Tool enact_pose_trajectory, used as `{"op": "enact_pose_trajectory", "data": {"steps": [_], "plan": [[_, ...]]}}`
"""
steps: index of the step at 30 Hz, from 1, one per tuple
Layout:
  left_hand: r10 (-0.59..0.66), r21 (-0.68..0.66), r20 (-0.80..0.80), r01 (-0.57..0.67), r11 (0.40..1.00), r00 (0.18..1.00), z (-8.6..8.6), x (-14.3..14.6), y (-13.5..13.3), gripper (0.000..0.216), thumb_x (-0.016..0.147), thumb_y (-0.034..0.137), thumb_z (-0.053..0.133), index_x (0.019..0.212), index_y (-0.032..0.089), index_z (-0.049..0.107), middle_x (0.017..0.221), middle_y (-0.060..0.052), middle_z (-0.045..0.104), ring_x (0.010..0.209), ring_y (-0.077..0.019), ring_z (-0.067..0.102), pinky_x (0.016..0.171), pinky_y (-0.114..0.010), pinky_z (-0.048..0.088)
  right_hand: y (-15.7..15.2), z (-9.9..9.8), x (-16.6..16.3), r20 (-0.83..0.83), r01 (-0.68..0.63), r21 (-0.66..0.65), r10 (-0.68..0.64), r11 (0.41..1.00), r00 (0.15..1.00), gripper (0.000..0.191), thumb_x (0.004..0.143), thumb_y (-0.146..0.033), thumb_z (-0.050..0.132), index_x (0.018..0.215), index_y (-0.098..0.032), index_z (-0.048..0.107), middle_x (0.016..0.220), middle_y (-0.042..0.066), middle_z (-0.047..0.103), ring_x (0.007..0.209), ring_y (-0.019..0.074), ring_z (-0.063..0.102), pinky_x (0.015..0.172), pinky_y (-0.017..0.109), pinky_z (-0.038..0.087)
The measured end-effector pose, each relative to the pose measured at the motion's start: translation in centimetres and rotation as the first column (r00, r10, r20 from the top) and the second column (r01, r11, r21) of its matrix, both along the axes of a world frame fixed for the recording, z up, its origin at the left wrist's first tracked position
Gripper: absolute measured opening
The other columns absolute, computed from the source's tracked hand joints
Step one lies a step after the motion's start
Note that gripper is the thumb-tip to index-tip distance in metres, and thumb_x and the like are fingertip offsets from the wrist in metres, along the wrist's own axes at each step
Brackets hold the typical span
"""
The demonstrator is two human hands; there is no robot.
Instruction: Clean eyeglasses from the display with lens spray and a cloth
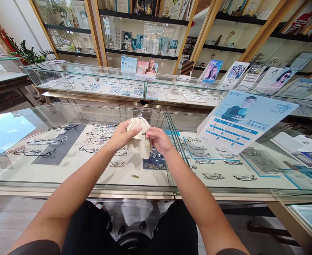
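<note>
A cream cleaning cloth point(143, 148) hangs in folds above the glass counter, in front of me. My left hand point(122, 135) is closed on it, thumb pressed over the front. Fingers pinched together, my right hand point(160, 140) grips the thin frame of a pair of eyeglasses point(146, 133) at the cloth's right edge. Most of the eyeglasses is covered by cloth and fingers; a small clear part shows at the top. Both hands are close together, raised over the display.
Under the glass counter point(73, 177) lie rows of eyeglasses point(35, 152) and a small gold-coloured bar point(135, 176). A blue-and-white sign point(248, 117) stands to the right, near a white box point(299, 145). Behind runs another glass display case point(97, 76); shelves rise beyond.
</note>
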State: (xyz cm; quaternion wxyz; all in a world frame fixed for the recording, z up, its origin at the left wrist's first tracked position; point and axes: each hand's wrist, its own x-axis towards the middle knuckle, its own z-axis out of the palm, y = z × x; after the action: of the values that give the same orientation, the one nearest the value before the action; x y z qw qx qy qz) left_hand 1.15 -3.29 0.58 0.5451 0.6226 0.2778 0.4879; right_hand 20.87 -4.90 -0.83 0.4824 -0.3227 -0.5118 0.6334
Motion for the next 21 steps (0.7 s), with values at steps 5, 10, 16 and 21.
{"op": "enact_pose_trajectory", "data": {"steps": [5,10,16,21], "plan": [[0.048,0.023,-0.024,-0.047,0.999,0.999,0.1,0.1,-0.1,0.055,0.074,0.058,0.097,0.103,0.015,0.077,0.088,-0.006,0.078,0.074,-0.0181,0.067,0.067,-0.027,0.054,0.0,-0.2,-0.2,-0.003,-0.013,-0.01,0.013,1.0,1.0,0.03,0.069,-0.048,0.082,0.068,-0.02,0.07,0.064,0.0,0.061,0.056,0.0124,0.048,0.052,0.027,0.036],[0.083,0.052,-0.028,-0.081,0.995,0.996,0.3,0.3,-0.3,0.054,0.069,0.055,0.1,0.096,0.016,0.075,0.083,-0.004,0.075,0.072,-0.0169,0.064,0.067,-0.027,0.053,0.2,-0.7,-0.2,-0.008,-0.049,-0.006,0.049,0.999,0.999,0.033,0.071,-0.05,0.085,0.072,-0.02,0.07,0.067,0.0,0.062,0.059,0.0126,0.05,0.055,0.027,0.038],[0.142,0.095,-0.043,-0.138,0.986,0.989,0.4,0.5,-0.6,0.051,0.065,0.051,0.102,0.09,0.017,0.073,0.079,-0.003,0.073,0.07,-0.0165,0.062,0.066,-0.027,0.05,0.2,-1.0,-0.2,0.0,-0.107,-0.013,0.107,0.994,0.994,0.039,0.07,-0.053,0.092,0.076,-0.02,0.073,0.074,0.001,0.068,0.064,0.0135,0.057,0.059,0.027,0.044],[0.167,0.126,-0.045,-0.16,0.979,0.985,0.2,0.7,-0.7,0.051,0.067,0.054,0.101,0.082,0.018,0.069,0.072,-0.001,0.069,0.064,-0.0155,0.059,0.062,-0.027,0.047,0.2,-1.2,-0.4,0.001,-0.16,0.023,0.16,0.987,0.987,0.041,0.07,-0.054,0.097,0.086,-0.019,0.08,0.084,0.003,0.075,0.077,0.0163,0.065,0.073,0.028,0.052]]}}
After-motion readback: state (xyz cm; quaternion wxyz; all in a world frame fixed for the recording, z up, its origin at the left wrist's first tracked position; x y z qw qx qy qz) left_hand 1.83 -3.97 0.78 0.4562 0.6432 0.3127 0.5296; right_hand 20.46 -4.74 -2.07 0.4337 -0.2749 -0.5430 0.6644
